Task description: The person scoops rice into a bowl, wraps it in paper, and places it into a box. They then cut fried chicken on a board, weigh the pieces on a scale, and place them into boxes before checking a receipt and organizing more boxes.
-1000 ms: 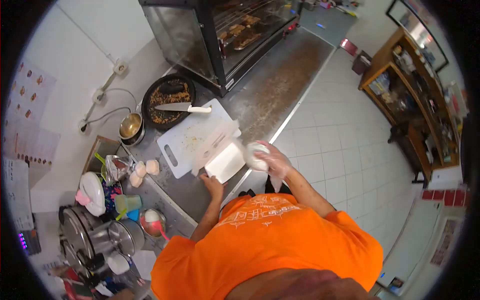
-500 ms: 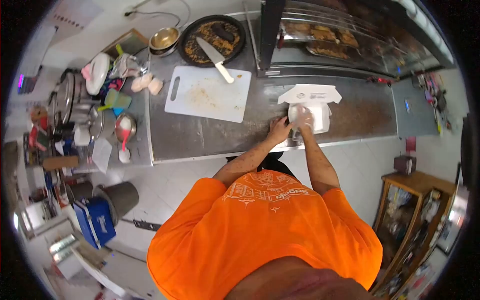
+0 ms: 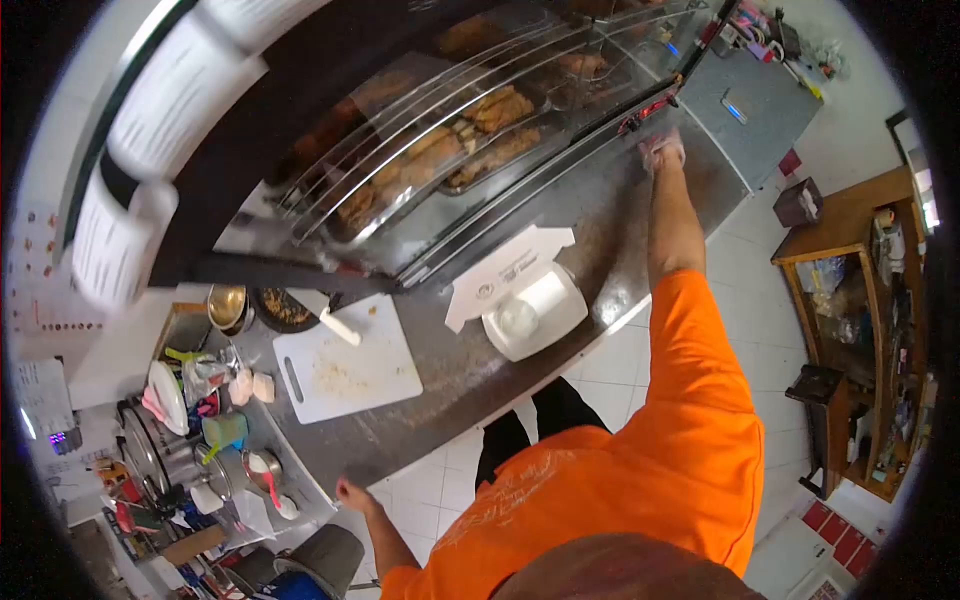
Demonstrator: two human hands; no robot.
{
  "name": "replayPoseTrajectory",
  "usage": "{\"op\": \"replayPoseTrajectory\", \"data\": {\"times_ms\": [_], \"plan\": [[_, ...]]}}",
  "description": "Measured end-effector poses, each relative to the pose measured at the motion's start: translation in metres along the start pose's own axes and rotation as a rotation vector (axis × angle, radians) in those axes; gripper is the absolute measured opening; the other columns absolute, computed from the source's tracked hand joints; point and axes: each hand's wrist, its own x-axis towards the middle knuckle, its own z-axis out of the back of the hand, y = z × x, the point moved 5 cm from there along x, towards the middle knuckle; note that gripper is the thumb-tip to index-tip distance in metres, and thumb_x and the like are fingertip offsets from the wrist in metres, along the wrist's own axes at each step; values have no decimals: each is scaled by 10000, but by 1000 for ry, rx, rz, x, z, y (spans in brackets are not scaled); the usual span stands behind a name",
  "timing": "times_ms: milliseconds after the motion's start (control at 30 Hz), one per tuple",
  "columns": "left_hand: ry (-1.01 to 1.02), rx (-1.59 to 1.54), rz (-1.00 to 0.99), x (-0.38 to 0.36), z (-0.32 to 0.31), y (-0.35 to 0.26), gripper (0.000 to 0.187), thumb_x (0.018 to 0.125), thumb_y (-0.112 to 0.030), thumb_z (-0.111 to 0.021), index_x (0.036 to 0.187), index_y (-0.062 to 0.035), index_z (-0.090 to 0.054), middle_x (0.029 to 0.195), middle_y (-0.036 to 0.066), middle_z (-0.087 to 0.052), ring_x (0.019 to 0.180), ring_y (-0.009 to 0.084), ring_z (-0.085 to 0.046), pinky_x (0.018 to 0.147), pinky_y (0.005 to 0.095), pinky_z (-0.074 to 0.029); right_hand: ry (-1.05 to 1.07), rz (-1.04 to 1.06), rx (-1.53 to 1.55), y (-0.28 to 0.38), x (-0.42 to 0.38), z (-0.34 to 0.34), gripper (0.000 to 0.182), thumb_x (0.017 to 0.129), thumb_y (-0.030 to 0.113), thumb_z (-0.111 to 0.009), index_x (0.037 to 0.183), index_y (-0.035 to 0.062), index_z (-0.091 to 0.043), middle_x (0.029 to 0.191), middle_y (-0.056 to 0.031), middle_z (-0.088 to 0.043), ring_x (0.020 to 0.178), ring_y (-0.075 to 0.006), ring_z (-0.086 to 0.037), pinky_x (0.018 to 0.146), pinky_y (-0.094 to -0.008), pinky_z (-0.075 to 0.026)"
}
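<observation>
My right hand (image 3: 662, 152), which seems to wear a clear plastic glove, is stretched out over the far right of the counter. Its fingers look extended, just short of a red-handled item (image 3: 645, 114) by the display case. My left hand (image 3: 354, 493) hangs by the counter's front left corner, fingers loosely curled, with nothing visible in it. Between them a white takeaway box (image 3: 560, 308) lies with its printed lid folded back. Inside it sits a small round clear cup (image 3: 517, 318).
A glass display case (image 3: 400, 190) with trays of browned food rises along the counter's back. Left of the box lie a white cutting board (image 3: 350, 375) and a white-handled knife (image 3: 340, 327). Bowls and pots crowd the left. A wooden cabinet (image 3: 850, 260) stands right.
Both hands have left the white box. My right hand moved far right toward the red-handled item; my left dropped back to the left. The view has turned, and the clear cup now shows inside the box.
</observation>
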Motion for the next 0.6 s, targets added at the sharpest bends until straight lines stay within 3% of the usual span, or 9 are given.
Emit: {"op": "replayPoseTrajectory", "data": {"times_ms": [167,300,367,433,467,500,533,567,600], "plan": [[-80,537,100,-24,51,32,353,866,-311,-571,967,26,-591,994,134,-614,880,238,-561,799,373,-445,203,132,-79,27,100,-62,614,838,672,-434,1169,167,-546,1045,3,-613,841,-189,-575,793,-415,-446],[-125,381,86,-47,43,14,183,833,-124,-615,910,38,-581,868,102,-592,809,208,-535,778,342,-443,-177,-19,-351,34,79,-48,716,819,734,-350,1163,155,-591,1085,-58,-620,938,-188,-549,825,-361,-426],[-46,227,-95,-32,23,8,128,837,-112,-605,891,1,-582,879,75,-601,843,188,-553,817,316,-444,354,301,-536,39,166,-31,805,837,733,-331,1354,121,-410,1291,-77,-515,1166,-243,-460,1017,-443,-290],[65,61,-134,-14,1,-4,117,848,-128,-598,891,-21,-577,877,57,-603,837,168,-559,811,302,-448,307,193,-698,51,31,-29,876,814,743,-376,1473,195,-192,1492,-63,-281,1373,-270,-196,1095,-511,-92],[59,250,-81,-15,-10,-39,112,859,-134,-605,893,-30,-578,866,58,-603,832,167,-558,795,301,-450,356,201,-816,62,63,-22,794,837,684,-422,1459,222,-251,1386,-83,-431,1251,-257,-405,1027,-484,-295],[90,115,-272,16,-23,-17,105,864,-133,-615,894,-38,-583,838,46,-598,782,148,-544,738,289,-452,405,197,-836,81,97,-17,794,837,684,-422,1459,222,-251,1386,-83,-431,1251,-257,-405,1027,-484,-295],[66,57,-171,40,-36,-9,94,868,-122,-620,900,-39,-590,813,32,-595,730,127,-529,684,275,-449,470,244,-927,96,148,-10,539,880,529,-463,1308,204,-507,810,-41,-564,654,-188,-561,527,-304,-481],[53,104,-182,45,-45,-35,103,856,-123,-642,897,-43,-592,779,14,-583,691,101,-503,648,258,-441,503,429,-421,83,275,10,382,858,362,-544,1106,73,-564,924,-68,-622,818,-162,-619,491,-340,-519],[254,-208,23,69,-56,-24,205,859,-200,-649,964,-28,-607,851,44,-631,761,138,-563,719,275,-463,503,963,-1041,86,207,5,262,811,217,-575,1034,80,-582,830,-67,-632,750,-152,-617,612,-371,-533]]}}
